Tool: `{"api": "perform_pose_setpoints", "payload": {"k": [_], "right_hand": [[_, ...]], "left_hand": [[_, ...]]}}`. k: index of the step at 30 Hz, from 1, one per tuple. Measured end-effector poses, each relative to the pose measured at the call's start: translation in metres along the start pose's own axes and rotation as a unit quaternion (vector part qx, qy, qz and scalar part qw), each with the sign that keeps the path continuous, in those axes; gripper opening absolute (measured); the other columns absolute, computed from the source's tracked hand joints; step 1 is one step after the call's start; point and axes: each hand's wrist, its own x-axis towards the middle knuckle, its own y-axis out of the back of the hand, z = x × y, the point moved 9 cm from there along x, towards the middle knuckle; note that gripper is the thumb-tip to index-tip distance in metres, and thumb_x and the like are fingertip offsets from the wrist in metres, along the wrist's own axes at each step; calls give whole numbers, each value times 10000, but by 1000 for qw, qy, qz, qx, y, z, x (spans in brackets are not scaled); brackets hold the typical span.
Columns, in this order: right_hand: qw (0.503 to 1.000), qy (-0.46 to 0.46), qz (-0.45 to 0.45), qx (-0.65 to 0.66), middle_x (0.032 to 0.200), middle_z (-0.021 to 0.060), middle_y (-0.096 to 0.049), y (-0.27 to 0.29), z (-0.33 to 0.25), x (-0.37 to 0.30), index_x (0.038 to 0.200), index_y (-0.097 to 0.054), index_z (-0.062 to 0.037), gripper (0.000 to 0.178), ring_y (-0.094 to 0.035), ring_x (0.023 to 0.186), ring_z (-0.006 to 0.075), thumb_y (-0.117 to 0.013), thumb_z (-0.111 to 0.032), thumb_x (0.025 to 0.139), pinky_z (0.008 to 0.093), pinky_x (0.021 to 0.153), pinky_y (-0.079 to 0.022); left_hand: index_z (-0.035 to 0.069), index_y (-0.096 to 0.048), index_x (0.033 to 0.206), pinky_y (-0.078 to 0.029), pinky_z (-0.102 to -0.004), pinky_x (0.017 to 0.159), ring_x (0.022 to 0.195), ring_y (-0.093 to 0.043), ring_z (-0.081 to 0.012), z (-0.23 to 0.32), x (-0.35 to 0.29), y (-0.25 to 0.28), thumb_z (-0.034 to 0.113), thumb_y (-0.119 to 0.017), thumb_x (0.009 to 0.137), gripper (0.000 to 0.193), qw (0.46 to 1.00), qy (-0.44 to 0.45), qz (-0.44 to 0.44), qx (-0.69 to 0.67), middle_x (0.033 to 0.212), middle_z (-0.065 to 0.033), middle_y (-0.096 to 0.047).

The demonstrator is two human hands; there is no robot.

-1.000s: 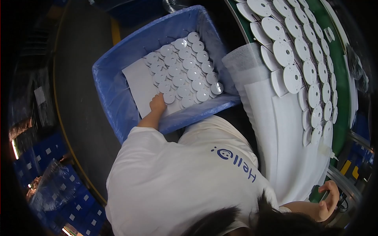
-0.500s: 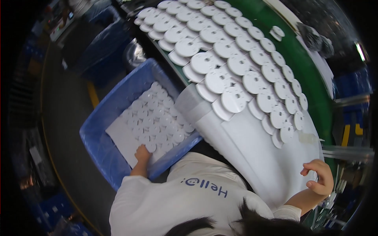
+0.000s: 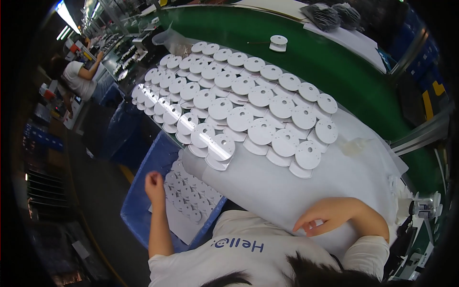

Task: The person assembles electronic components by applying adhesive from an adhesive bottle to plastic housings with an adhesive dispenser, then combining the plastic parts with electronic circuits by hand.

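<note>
My left hand is raised over the left side of a blue plastic-lined tub, its fingers curled in and nothing showing in them. Inside the tub, rows of round white disc-shaped parts lie on a white sheet. My right hand hovers low over the white cloth-like cover of the table, fingers bent, a gap between thumb and fingers, holding nothing. Beyond it, many white two-disc parts with small central holes lie tilted in overlapping rows.
One white part stands apart on the green worktop. Dark plastic-wrapped bundles and white sheets lie at the far right. A metal post edges the right side. Another person works at the far left.
My left hand has lifted off the parts in the tub. My right hand has moved left and inward over the table. The view has turned, bringing the other person into sight.
</note>
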Motion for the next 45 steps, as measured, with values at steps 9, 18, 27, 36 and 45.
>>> {"api": "perform_pose_setpoints", "payload": {"k": [9,18,27,36,45], "right_hand": [[991,116,63,21,836,39,-543,8,12,-8,1082,-479,-83,314,-518,682,146,-489,-159,777,264,613,-417],[977,120,106,141,736,57,-534,23,24,-5,1031,-488,-43,314,-505,665,171,-453,-138,734,289,616,-400],[981,99,122,117,768,68,-530,31,33,-8,1092,-442,-51,382,-500,706,178,-426,-108,715,298,642,-394],[975,35,109,189,783,26,-533,26,36,-4,1055,-479,-54,300,-501,688,99,-465,-126,764,228,635,-407],[939,11,173,296,790,74,-533,41,39,0,1027,-485,5,289,-518,695,126,-488,-22,739,223,599,-424]], "left_hand": [[19,-456,1043,-362,-216,607,723,-494,-99,358,95,-183,171,-497,741,340,920,-121,-322,-189,785,-42,-537],[-34,-346,1152,-403,-334,817,1008,-482,-273,379,129,-439,399,-676,566,800,881,-105,-329,322,1105,-175,-476],[76,-372,1123,-421,-319,804,980,-504,-223,398,86,-460,342,-690,560,699,907,-82,-259,321,1097,-84,-489],[29,-440,1059,-421,-338,764,914,-515,-274,437,103,-300,218,-685,547,599,861,-436,-190,180,975,-134,-542],[69,-359,1178,-413,-279,754,855,-516,-162,191,75,14,95,-666,555,695,972,-108,-210,-1,955,-55,-514]]}}
